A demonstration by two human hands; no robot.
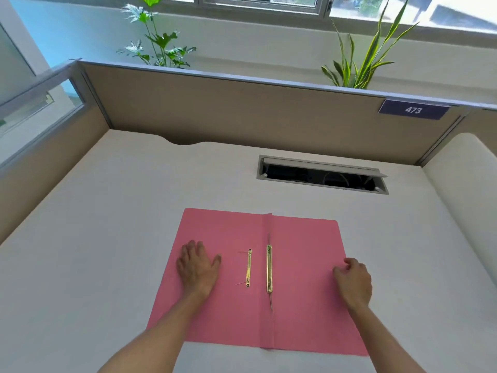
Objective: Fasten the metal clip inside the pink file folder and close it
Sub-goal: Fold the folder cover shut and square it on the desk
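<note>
Office cubicle, likely: partition (242, 109), number plate (413, 110), desk (134, 197).

A pale off-white desk (188, 179) is filling the lower view, its far edge dipping into a shallow curved notch toward the far left corner. A grey rectangular cable hatch (322, 175) is sitting open near the far right edge, dark inside. Beige fabric partition panels (242, 111) with grey metal trim are enclosing the desk, a dark purple plaque reading 473 (413, 110) hanging at the right. Two green leafy plants (158, 41) (360, 68) are rising behind, daylight streaming through metal-framed windows (263, 2).
</note>
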